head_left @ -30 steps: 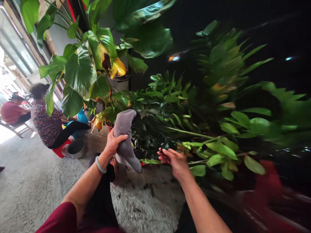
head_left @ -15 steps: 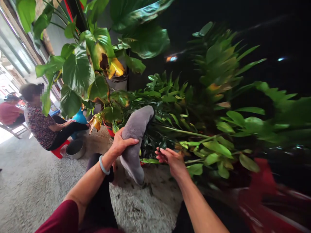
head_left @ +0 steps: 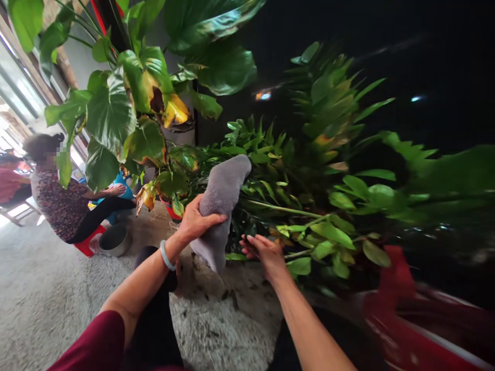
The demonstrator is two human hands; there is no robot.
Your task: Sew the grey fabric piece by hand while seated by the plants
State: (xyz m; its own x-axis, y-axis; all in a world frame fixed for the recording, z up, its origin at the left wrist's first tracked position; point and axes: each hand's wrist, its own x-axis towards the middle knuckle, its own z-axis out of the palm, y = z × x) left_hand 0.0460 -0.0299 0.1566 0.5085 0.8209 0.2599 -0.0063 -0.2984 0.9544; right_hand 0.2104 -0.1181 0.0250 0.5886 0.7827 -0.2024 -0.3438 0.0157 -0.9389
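Note:
A grey, fuzzy, foot-shaped slipper (head_left: 222,190) stands tilted in front of the plants, its rounded end up and to the right. My left hand (head_left: 199,219) is closed around its middle, with the thumb across the near face. To the right of the slipper and apart from it is my right hand (head_left: 265,252). Its fingers are curled and pressed together. Something dark shows at the fingertips, but against the dark leaves I cannot make out whether it is held.
Leafy potted plants (head_left: 270,149) crowd the space just beyond my hands. A red plastic object (head_left: 394,288) stands at the lower right. On the left, a seated person (head_left: 58,190) is beside a grey basin (head_left: 116,239) on the rough concrete floor (head_left: 77,299).
The slipper has turned and tipped in my left hand, so its dark edge no longer shows and its lower end is higher. My right hand keeps its curled shape. The view has shifted slightly.

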